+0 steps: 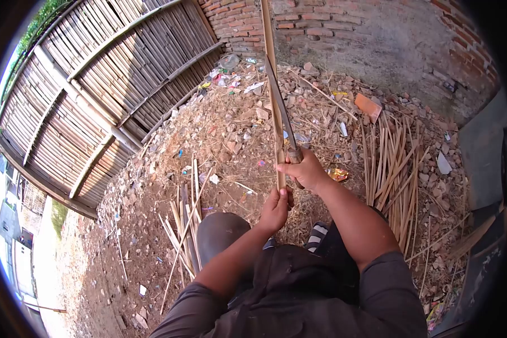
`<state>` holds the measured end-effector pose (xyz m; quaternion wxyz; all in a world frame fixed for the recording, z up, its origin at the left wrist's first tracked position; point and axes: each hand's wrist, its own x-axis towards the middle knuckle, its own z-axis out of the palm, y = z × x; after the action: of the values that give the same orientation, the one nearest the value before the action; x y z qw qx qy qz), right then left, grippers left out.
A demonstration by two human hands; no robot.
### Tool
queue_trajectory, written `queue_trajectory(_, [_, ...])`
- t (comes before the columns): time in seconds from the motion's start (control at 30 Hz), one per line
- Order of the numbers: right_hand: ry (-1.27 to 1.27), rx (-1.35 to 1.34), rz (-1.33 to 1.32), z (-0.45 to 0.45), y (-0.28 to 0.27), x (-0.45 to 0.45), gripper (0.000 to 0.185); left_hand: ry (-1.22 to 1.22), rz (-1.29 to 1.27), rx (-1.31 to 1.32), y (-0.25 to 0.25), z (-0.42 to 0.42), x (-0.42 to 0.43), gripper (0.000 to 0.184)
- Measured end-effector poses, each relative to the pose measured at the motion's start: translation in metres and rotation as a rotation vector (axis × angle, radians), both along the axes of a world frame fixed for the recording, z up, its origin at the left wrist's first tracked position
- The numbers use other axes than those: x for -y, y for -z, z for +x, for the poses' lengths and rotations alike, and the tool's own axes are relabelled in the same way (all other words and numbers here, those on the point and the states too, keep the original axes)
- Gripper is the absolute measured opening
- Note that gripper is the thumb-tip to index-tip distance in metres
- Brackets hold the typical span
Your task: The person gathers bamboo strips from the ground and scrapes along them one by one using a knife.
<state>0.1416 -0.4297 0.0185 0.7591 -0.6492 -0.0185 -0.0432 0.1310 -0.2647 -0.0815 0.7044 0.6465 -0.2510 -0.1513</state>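
My left hand (pixel 275 210) is closed around the near end of a long split bamboo strip (pixel 271 62), which points away from me toward the brick wall. In my right hand (pixel 308 170) is the handle of a machete (pixel 281 107), its long dark blade slanting up and to the left. The blade lies against or just over the strip; I cannot tell whether it bites into it. My right thumb reaches across to the strip near the handle. Both hands are in front of my knees.
A pile of bamboo strips (pixel 393 180) lies to my right, with a smaller bunch (pixel 185 222) to my left. Rubble and litter cover the ground (pixel 219 146). A bamboo fence (pixel 112 67) stands at the left, a brick wall (pixel 366 45) ahead.
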Motion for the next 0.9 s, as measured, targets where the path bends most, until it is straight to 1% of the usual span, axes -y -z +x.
queue_trajectory(0.07, [0.078,0.029,-0.076,0.007,0.011,0.002,0.025,-0.049,0.094,0.013,-0.001,0.001,0.003,0.026])
queue_trajectory(0.1, [0.091,0.07,-0.158,0.01,0.013,0.003,0.03,-0.034,0.044,0.031,-0.003,-0.001,0.006,0.023])
queue_trajectory(0.17, [0.143,0.127,-0.317,0.008,0.015,0.008,0.032,0.035,0.06,-0.027,0.007,0.002,0.01,0.024])
queue_trajectory(0.2, [0.17,0.155,-0.397,0.006,0.01,0.01,0.034,0.069,0.067,-0.056,0.002,0.003,0.011,0.025])
queue_trajectory(0.23, [0.118,0.145,-0.41,0.005,0.009,0.015,0.036,0.076,0.145,-0.013,-0.003,0.004,0.011,0.032])
queue_trajectory(0.33, [0.052,0.107,-0.54,0.003,0.002,0.033,0.035,0.334,0.665,0.292,-0.032,0.029,-0.029,0.045])
queue_trajectory(0.37, [0.054,0.064,-0.586,0.001,-0.002,0.038,0.039,0.31,0.693,0.207,-0.032,0.049,-0.05,0.045])
queue_trajectory(0.4, [0.024,0.053,-0.639,-0.003,-0.007,0.044,0.04,0.051,0.651,0.286,-0.041,0.06,-0.069,0.039])
queue_trajectory(0.43, [-0.005,0.044,-0.689,-0.008,-0.014,0.05,0.041,-0.298,0.671,0.368,-0.052,0.074,-0.086,0.038])
queue_trajectory(0.47, [-0.032,0.035,-0.736,-0.011,-0.022,0.054,0.042,-0.561,0.518,0.428,-0.064,0.088,-0.103,0.04])
queue_trajectory(0.5, [-0.068,-0.023,-0.782,-0.013,-0.03,0.055,0.042,-0.797,0.597,0.773,-0.089,0.094,-0.12,0.049])
queue_trajectory(0.53, [-0.096,-0.039,-0.816,-0.015,-0.036,0.054,0.039,-0.95,0.553,1.003,-0.109,0.103,-0.137,0.064])
queue_trajectory(0.6, [-0.156,-0.077,-0.885,-0.019,-0.046,0.051,0.033,-1.038,0.763,1.367,-0.163,0.103,-0.163,0.078])
queue_trajectory(0.7, [-0.264,-0.058,-0.915,-0.022,-0.052,0.048,0.034,-0.793,1.249,1.431,-0.216,0.095,-0.189,0.087])
queue_trajectory(0.73, [-0.285,-0.043,-0.913,-0.022,-0.049,0.048,0.035,-0.72,1.377,1.407,-0.224,0.095,-0.196,0.085])
queue_trajectory(0.8, [-0.33,-0.012,-0.91,-0.02,-0.041,0.045,0.039,-0.635,1.4,1.397,-0.23,0.1,-0.211,0.075])
queue_trajectory(0.9, [-0.408,0.001,-1.001,-0.023,-0.044,0.04,0.037,-0.362,1.543,1.279,-0.232,0.108,-0.234,0.048])
